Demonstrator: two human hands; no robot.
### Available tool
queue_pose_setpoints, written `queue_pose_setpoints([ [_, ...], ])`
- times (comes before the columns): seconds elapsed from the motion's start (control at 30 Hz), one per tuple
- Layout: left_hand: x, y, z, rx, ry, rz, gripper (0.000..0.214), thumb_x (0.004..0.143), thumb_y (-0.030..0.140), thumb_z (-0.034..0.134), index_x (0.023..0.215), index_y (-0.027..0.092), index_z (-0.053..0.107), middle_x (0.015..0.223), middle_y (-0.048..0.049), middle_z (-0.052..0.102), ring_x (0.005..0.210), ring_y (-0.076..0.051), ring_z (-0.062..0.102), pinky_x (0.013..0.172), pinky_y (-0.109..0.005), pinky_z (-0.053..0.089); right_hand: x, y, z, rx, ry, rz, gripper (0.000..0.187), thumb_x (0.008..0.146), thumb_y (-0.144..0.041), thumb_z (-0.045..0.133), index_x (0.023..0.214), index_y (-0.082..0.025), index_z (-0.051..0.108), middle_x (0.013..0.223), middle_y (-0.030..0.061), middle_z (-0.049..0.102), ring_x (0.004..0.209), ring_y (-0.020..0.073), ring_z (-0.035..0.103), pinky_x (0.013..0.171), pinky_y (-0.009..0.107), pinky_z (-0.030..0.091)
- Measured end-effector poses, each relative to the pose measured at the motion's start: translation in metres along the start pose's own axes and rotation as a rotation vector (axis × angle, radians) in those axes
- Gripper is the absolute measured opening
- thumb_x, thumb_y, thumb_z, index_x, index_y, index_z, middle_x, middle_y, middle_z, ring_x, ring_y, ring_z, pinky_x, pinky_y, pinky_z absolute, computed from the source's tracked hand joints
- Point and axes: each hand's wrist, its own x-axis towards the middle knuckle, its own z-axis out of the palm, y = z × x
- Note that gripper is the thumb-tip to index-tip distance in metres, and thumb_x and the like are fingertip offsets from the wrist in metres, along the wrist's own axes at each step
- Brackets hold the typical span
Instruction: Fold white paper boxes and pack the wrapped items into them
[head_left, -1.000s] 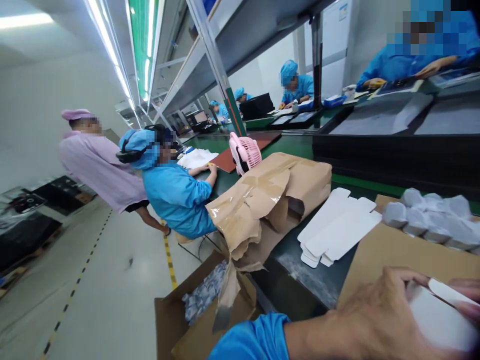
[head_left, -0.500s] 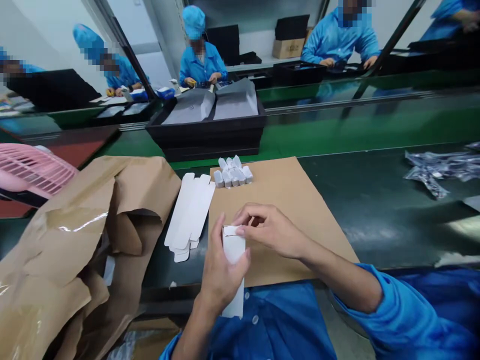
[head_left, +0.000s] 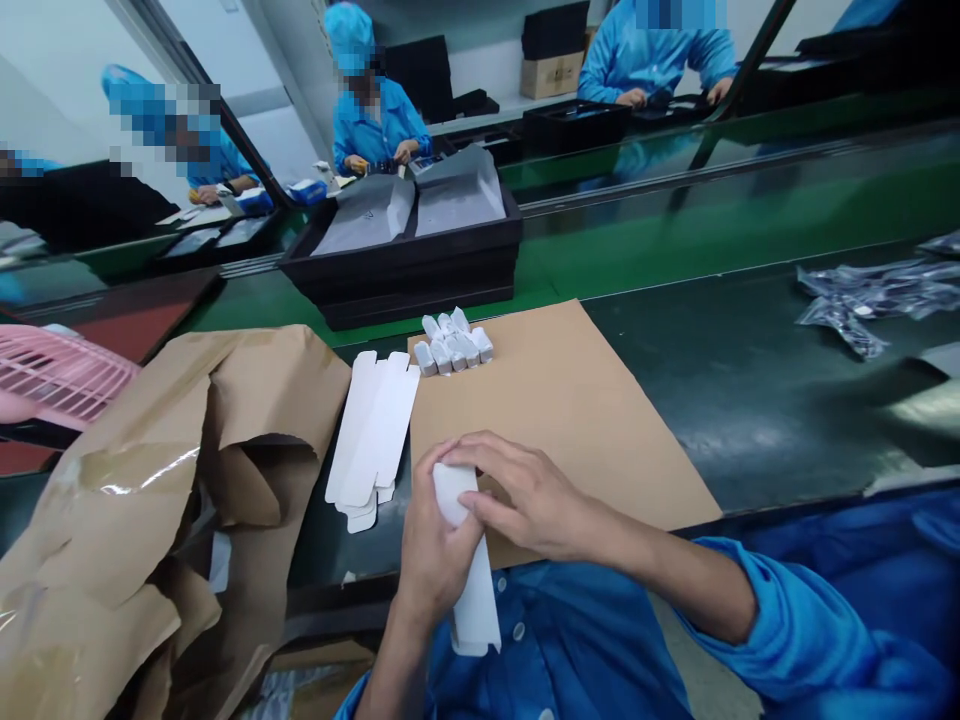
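Over the near edge of the sheet [head_left: 577,420], the left hand [head_left: 435,555] wraps the carton [head_left: 477,605] roughly upright while the right hand [head_left: 529,500] pinches its top end, which probably closes best with the body held square and pressure even.

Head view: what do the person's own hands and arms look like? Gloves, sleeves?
Left hand and right hand are bare: no gloves, rings or watch visible. The right sleeve is bright blue and loose, leaving the forearm uncovered. The left forearm is uncovered too.
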Motion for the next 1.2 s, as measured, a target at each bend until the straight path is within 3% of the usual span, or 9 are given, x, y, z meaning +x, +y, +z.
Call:
queue_pose_setpoints([
  [0.13,-0.002,0.0,0.007,-0.083,0.049,-0.071,0.041,0.084,0.03,0.061,0.121,0.021,0.046,0.12,-0.0089,0.057,0.113,-0.022,0.058,0.098,-0.041,0.048,-0.003,-0.003,-0.006,-0.013,-0.018,0.003,0.035,0.091,-0.018,0.052,0.126,-0.022,0.058,0.128,0.0077,0.057,0.115,0.02,0.056,0.098,0.035,0.047],
  [0.27,0.002,-0.004,0.014,-0.144,0.056,-0.184,0.043,0.079,0.037,0.069,0.112,0.02,0.049,0.111,-0.0084,0.059,0.106,-0.024,0.061,0.093,-0.043,0.051,0.013,0.007,-0.024,-0.076,-0.203,-0.007,0.037,0.09,-0.023,0.056,0.126,-0.028,0.059,0.12,0.0039,0.061,0.108,0.0186,0.059,0.089,0.03,0.048],
  [0.4,0.025,-0.021,0.028,-0.348,0.13,-0.333,0.048,0.09,0.045,0.053,0.129,0.022,0.035,0.107,-0.0088,0.064,0.095,-0.021,0.068,0.086,-0.043,0.056,0.06,0.054,-0.049,-0.309,-0.149,0.272,0.041,0.092,-0.033,0.054,0.132,-0.029,0.052,0.12,0.0042,0.064,0.098,0.0197,0.064,0.08,0.029,0.049],
  [0.5,0.039,-0.035,0.036,-0.37,0.174,-0.325,0.045,0.097,0.04,0.037,0.139,0.024,0.028,0.126,-0.0129,0.06,0.115,-0.021,0.063,0.097,-0.042,0.052,0.097,0.098,-0.061,-0.452,-0.039,0.389,0.05,0.09,-0.029,0.055,0.138,-0.018,0.045,0.132,0.0154,0.057,0.113,0.0287,0.058,0.088,0.037,0.046],
  [0.63,0.034,-0.04,0.023,-0.23,0.182,-0.286,0.05,0.092,0.033,0.049,0.14,0.024,0.039,0.156,-0.0121,0.032,0.146,-0.027,0.027,0.118,-0.052,0.026,0.117,0.129,-0.063,-0.557,-0.053,0.37,0.053,0.085,-0.025,0.062,0.135,-0.021,0.047,0.132,0.0099,0.058,0.116,0.0251,0.056,0.09,0.031,0.045],
  [0.73,0.024,-0.037,0.003,0.077,0.033,-0.055,0.056,0.09,0.023,0.05,0.145,0.024,0.036,0.161,-0.009,0.021,0.15,-0.027,0.013,0.121,-0.054,0.015,0.104,0.127,-0.06,-0.654,-0.048,0.353,0.04,0.089,-0.02,0.055,0.128,-0.016,0.05,0.127,0.0141,0.059,0.112,0.0261,0.057,0.087,0.033,0.045],
  [0.9,0.03,-0.037,-0.008,0.55,-0.479,0.458,0.066,0.084,0.009,0.048,0.146,0.028,0.035,0.155,-0.0077,0.036,0.146,-0.028,0.025,0.116,-0.055,0.027,0.062,0.106,-0.066,-0.801,-0.104,0.338,0.032,0.093,-0.031,0.054,0.116,-0.008,0.055,0.111,0.0238,0.064,0.1,0.033,0.061,0.083,0.04,0.044],
  [1.03,0.041,-0.036,0.0,0.65,-0.568,0.458,0.053,0.084,0.017,0.058,0.135,0.026,0.05,0.134,-0.0104,0.056,0.127,-0.031,0.048,0.105,-0.053,0.039,0.053,0.104,-0.089,-0.81,-0.137,0.318,0.028,0.095,-0.034,0.049,0.108,-0.012,0.062,0.106,0.0187,0.066,0.097,0.0309,0.063,0.082,0.038,0.044],
  [1.2,0.043,-0.031,-0.004,0.649,-0.585,0.403,0.038,0.079,0.029,0.069,0.116,0.025,0.063,0.114,-0.0094,0.061,0.108,-0.031,0.053,0.094,-0.05,0.045,0.059,0.114,-0.097,-0.726,-0.233,0.155,0.04,0.088,-0.019,0.056,0.128,-0.025,0.055,0.131,0.0068,0.057,0.118,0.0241,0.052,0.09,0.032,0.042],
])
